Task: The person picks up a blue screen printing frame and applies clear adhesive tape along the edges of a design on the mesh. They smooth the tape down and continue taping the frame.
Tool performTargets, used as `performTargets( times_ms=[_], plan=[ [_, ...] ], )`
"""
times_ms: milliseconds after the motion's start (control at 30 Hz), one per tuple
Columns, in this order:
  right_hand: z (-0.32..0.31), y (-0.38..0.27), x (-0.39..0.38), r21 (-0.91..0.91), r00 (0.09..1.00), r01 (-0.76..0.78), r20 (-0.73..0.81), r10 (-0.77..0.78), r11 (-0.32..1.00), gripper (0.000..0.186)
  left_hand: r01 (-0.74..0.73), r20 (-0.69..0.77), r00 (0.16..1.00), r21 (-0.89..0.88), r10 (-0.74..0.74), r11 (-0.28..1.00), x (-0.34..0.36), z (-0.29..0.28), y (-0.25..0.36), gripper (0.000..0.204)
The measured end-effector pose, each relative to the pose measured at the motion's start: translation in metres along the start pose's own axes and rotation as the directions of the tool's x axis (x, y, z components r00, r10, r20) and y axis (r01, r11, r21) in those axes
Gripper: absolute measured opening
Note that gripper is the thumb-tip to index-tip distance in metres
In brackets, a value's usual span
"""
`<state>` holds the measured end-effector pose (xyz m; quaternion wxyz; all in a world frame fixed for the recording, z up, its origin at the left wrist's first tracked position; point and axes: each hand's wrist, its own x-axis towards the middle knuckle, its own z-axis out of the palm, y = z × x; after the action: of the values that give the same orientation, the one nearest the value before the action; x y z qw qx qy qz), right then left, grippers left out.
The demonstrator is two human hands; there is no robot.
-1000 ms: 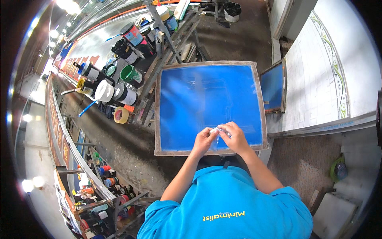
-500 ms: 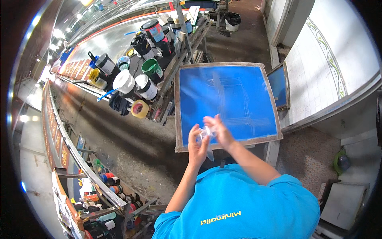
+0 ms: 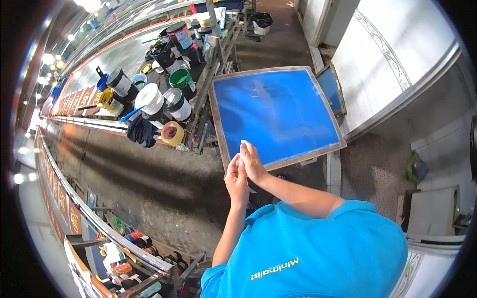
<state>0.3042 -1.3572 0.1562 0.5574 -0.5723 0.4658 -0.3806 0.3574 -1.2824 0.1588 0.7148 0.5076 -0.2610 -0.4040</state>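
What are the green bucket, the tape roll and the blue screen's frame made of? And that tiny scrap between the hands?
Green bucket: likely plastic, since it looks smooth and slightly shiny.
Tape roll: probably plastic film, yellowish with a soft shine.
Frame: perhaps wood, as it looks dull, grey-brown and stained.
Scrap: maybe thin clear plastic, pale and glinting, but too hidden to be sure.

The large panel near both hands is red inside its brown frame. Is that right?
No: the large panel is blue, not red, as the head view shows. It does have a brown frame and lie near the left hand and right hand.
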Motion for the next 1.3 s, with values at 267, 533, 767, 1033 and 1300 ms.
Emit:
performTargets(
  times_ms=[267, 533, 767, 1033, 1300],
  plan=[
    [-0.006, 0.01, 0.001, 0.22, 0.955, -0.22, 0.249, 0.163, 0.95, 0.078, 0.088, -0.089, 0.993, 0.139, -0.076, 0.986, 0.004, -0.022, -0.009, 0.056],
    [-0.019, -0.006, -0.006, 0.286, 0.957, -0.261, 0.204, 0.208, 0.922, 0.062, 0.005, -0.008, 1.0, 0.082, -0.005, 0.997, 0.01, -0.015, 0.008, 0.049],
    [0.0, -0.02, 0.009, 0.362, 0.972, -0.234, 0.104, 0.21, 0.903, 0.065, -0.113, 0.002, 0.994, -0.019, 0.113, 0.993, 0.005, -0.028, 0.03, 0.021],
    [0.014, -0.007, 0.018, 0.23, 0.956, -0.293, 0.067, 0.285, 0.928, 0.072, -0.157, 0.014, 0.988, 0.075, 0.157, 0.985, 0.001, -0.031, 0.031, 0.025],
    [0.007, 0.023, 0.019, 0.019, 0.997, -0.017, 0.073, 0.016, 1.0, 0.033, -0.113, 0.01, 0.994, 0.223, 0.113, 0.968, -0.025, -0.061, 0.072, 0.049]
  ],
)
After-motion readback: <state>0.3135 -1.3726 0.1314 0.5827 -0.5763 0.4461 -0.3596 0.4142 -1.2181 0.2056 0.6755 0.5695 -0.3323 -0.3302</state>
